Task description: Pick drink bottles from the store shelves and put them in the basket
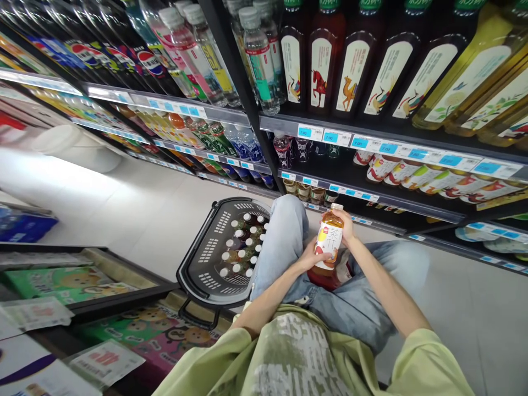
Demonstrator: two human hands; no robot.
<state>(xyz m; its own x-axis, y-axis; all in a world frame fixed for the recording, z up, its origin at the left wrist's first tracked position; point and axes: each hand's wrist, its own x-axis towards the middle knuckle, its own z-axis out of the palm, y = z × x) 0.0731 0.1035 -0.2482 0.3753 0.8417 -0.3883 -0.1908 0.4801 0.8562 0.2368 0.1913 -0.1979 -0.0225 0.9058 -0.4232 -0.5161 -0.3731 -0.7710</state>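
- Left hand (307, 256): grip closed around the lower body of the tea bottle (329, 242), fingers against its label.
- Right hand (345, 224): grip closed on the same bottle's upper part, just below the white cap (337, 207).
- The tea bottle is held near upright over the lap, in front of the jeans (355, 302), and touches neither basket nor shelf.
- Black basket (197, 264): it stands on the floor (136, 203) just beside the left knee and holds several rows of capped bottles (243, 247), packed upright.
- Low shelf (412, 212) beyond the hands: a few small jars (305, 191) stand at its left end. The space below it is dark, so its contents cannot be told.
- Upper shelves: price tags (371, 140) line the edge, with tall bottles (355, 60) ranked closely above.
- Assessment: one bottle is in hand between basket and shelving, and most of the basket's load is untouched. The handling appears far from finished.
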